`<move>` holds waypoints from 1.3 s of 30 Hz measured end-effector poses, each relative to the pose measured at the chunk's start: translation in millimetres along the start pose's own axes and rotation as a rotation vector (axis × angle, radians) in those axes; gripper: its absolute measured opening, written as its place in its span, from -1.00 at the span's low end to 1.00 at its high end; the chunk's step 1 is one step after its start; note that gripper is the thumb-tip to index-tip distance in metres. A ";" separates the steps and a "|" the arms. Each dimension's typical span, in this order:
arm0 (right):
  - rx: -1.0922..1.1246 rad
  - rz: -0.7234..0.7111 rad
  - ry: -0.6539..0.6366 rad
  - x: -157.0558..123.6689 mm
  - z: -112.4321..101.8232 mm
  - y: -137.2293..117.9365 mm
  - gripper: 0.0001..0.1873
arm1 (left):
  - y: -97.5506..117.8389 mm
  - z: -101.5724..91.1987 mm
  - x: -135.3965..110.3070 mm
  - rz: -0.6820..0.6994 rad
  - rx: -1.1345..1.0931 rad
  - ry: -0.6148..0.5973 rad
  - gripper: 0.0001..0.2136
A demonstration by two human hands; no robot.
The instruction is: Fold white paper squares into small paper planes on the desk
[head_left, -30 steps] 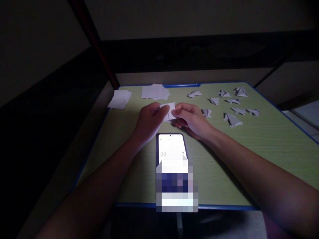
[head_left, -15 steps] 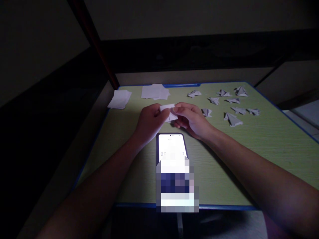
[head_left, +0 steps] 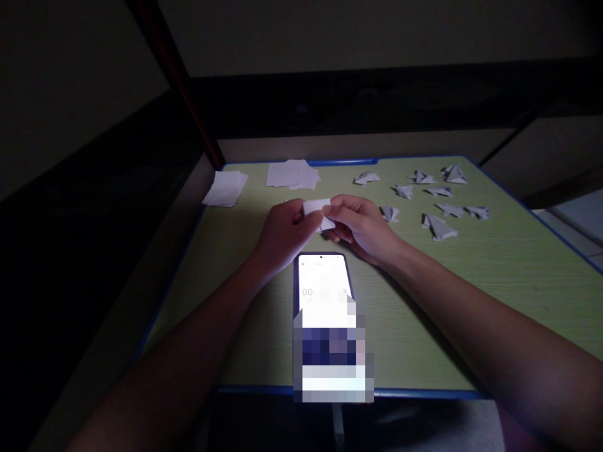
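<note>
Between my hands, a small folded piece of white paper is held above the table, just beyond the phone. My left hand is closed on its left side, thumb lying across the front. My right hand pinches the right side, its thumb tip close to the left thumb. The fingers behind the paper are mostly hidden. Just right of my right hand lies a folded paper figure. Below both hands, a lit phone lies on the table with digits on its screen, much of it pixelated.
The green table has a blue rim. Several folded paper figures are spread over its far right part. Sheets of white paper lie at the back, and another small stack sits at the back left corner.
My right thumb has shifted slightly left and down along the paper, towards the left thumb. Both hands keep their grip. The digits on the phone screen have changed.
</note>
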State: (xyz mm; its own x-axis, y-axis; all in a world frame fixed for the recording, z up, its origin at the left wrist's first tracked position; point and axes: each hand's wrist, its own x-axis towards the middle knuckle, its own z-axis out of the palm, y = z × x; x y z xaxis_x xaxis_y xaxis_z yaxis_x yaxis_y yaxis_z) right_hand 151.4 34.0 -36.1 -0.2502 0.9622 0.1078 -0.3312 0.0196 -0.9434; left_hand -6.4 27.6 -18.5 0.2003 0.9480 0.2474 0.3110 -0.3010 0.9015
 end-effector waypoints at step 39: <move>-0.061 0.041 -0.051 -3.4 1.2 -6.9 -0.92 | 1.2 -1.7 1.7 -0.014 -0.152 0.082 -0.84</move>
State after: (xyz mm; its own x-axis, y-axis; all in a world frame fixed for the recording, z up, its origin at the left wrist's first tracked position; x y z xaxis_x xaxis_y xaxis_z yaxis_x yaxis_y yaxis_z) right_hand 153.5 30.3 -29.6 -0.3090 0.9474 0.0831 -0.2636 -0.0014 -0.9646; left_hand -7.3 29.1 -16.4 0.1181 0.9592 0.2568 0.1681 -0.2742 0.9469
